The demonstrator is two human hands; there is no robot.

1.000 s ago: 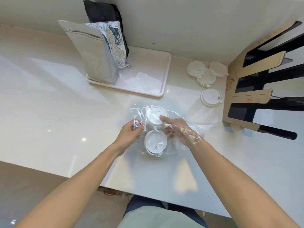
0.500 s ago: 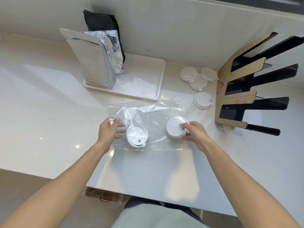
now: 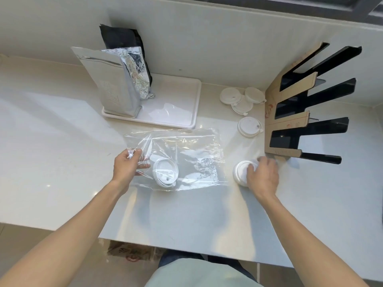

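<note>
Left hand [image 3: 127,165] pinches a corner of the clear bag [image 3: 196,150], and the bagged lid [image 3: 165,172] looks hazy through the plastic. Right hand [image 3: 262,177] has its fingers curled round the loose lid [image 3: 240,171], hiding about half of it.

bag [image 3: 186,154]: clear glossy plastic | lids [image 3: 240,172]: matt white plastic | pouch [image 3: 116,88]: shiny foil

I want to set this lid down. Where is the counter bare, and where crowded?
Bare: the wide counter left of the tray and bag; the near strip between bag and counter edge; the stretch right of the right hand and its lid, before the rack. Crowded: four loose lids between tray and rack.
</note>
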